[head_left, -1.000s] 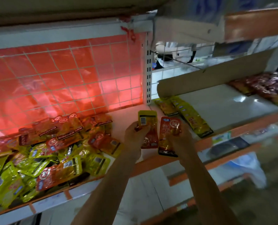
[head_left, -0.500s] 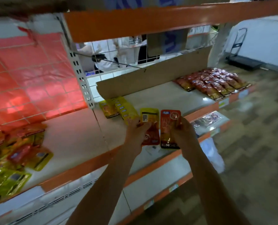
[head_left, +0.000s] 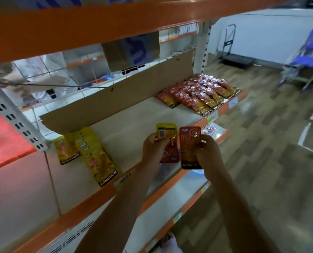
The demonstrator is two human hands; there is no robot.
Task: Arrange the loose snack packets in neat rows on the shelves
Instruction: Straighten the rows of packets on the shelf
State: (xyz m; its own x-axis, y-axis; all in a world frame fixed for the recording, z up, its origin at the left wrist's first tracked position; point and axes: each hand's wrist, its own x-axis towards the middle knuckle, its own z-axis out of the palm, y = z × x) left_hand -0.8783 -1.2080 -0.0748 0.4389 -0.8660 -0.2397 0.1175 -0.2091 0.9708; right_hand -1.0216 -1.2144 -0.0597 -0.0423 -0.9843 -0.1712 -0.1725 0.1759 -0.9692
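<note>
The left hand is gripping 1 yellow-topped packet, its top sticking up above the curled fingers, over the front edge of the shelf. Just beside it, the right hand is pinching 1 red packet by its edge, its bottom reading "KONCHEW".

A single wide-angle view, worn on the head, looks forward and down from close in front of the shelf, over its orange front edge; the frame is tilted, so that edge climbs from lower left to upper right; the upper shelf beam crosses the top, near the lens; both forearms enter from the bottom edge; the left hand, gripping the yellow-topped packet, and the right hand, gripping the red packet, sit near mid-frame above the front edge; the floor fills the right side.
</note>
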